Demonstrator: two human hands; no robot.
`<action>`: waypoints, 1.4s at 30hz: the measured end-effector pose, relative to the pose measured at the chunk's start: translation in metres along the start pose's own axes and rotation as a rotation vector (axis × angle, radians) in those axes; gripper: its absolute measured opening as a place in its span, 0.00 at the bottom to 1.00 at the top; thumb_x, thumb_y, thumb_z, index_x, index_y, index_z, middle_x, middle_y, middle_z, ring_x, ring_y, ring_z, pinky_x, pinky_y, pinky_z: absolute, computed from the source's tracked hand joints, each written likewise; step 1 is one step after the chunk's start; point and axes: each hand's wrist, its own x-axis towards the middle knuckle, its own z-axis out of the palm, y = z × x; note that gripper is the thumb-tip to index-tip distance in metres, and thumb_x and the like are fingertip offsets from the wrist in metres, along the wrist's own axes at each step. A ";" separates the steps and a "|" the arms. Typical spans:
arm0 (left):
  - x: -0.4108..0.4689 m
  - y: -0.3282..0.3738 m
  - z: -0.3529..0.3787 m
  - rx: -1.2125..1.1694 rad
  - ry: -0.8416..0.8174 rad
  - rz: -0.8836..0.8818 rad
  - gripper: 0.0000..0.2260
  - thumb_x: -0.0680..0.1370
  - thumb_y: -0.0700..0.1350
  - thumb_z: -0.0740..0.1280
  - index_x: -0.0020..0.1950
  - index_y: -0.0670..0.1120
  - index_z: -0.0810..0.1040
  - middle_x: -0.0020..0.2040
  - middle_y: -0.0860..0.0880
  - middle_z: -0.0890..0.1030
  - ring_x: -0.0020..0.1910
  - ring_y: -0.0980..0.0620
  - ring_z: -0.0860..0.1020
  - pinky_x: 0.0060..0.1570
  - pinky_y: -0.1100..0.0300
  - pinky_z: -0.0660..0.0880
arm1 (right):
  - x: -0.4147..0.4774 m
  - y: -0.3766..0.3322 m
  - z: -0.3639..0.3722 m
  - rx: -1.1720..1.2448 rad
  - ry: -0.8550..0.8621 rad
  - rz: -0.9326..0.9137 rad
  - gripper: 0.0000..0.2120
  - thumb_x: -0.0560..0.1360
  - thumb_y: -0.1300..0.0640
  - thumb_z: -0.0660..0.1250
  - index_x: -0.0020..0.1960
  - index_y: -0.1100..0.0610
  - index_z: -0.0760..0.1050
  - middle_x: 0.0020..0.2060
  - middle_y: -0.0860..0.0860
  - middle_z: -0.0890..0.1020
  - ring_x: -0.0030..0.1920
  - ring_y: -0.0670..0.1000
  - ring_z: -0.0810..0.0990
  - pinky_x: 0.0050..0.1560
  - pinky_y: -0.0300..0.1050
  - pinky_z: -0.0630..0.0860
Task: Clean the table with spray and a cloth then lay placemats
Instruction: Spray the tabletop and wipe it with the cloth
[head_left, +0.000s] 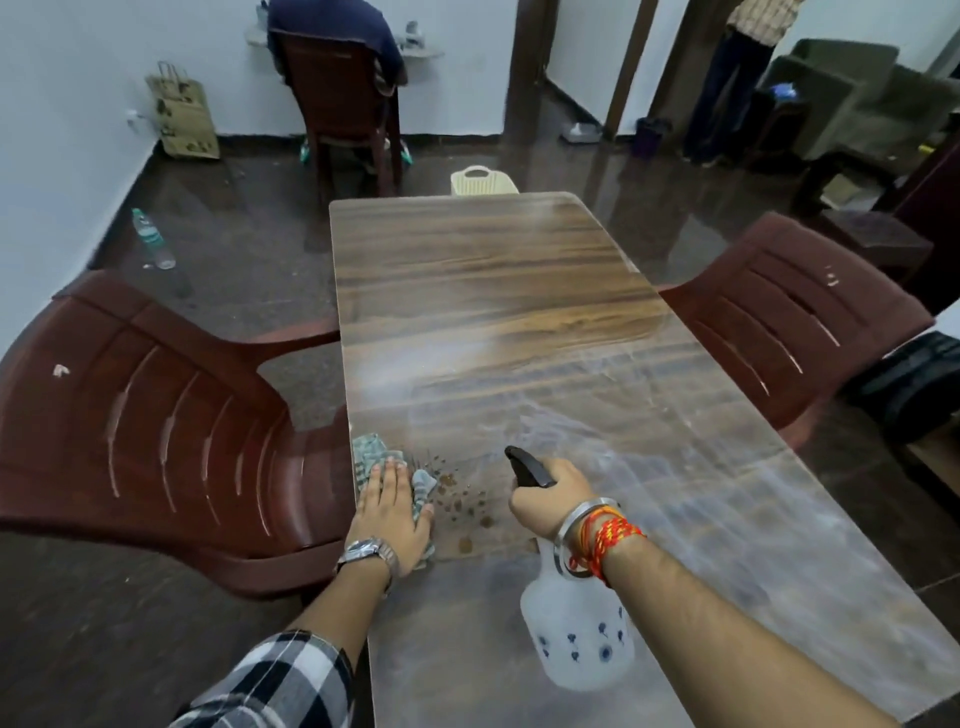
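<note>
Table was streaked wet, droplets near the left edge. Left hand lay flat, open, pinning cloth ready to wipe; right hand gripped bottle, nozzle aimed at droplets. No placemats seen.

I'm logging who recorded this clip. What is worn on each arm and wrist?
Left arm: black-and-white checked sleeve pushed up the forearm, silver metal watch. Right arm: bare, with a silver bangle and red-and-orange threads at the wrist.

Dim indoor light, pale glare across the table, wide-angle bending at edges, soft blur
</note>
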 end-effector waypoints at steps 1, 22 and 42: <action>-0.001 0.002 0.001 -0.003 0.001 -0.012 0.34 0.80 0.60 0.44 0.79 0.42 0.41 0.79 0.43 0.39 0.78 0.45 0.37 0.75 0.52 0.38 | 0.004 0.001 -0.001 0.007 -0.019 -0.005 0.10 0.71 0.65 0.59 0.33 0.57 0.64 0.26 0.52 0.62 0.25 0.51 0.60 0.27 0.37 0.60; -0.209 0.147 0.095 -0.145 0.216 -0.824 0.38 0.74 0.61 0.40 0.78 0.38 0.50 0.79 0.39 0.53 0.77 0.41 0.50 0.76 0.48 0.48 | -0.017 0.060 -0.036 -0.360 -0.559 -0.299 0.19 0.64 0.54 0.61 0.52 0.60 0.77 0.36 0.55 0.74 0.35 0.55 0.73 0.35 0.46 0.68; -0.252 0.182 0.113 -0.355 0.345 -1.319 0.37 0.74 0.58 0.48 0.77 0.35 0.53 0.77 0.36 0.56 0.76 0.37 0.52 0.74 0.44 0.50 | -0.058 0.099 -0.010 -0.645 -0.842 -0.444 0.10 0.68 0.58 0.65 0.50 0.56 0.73 0.39 0.52 0.74 0.38 0.51 0.74 0.38 0.45 0.72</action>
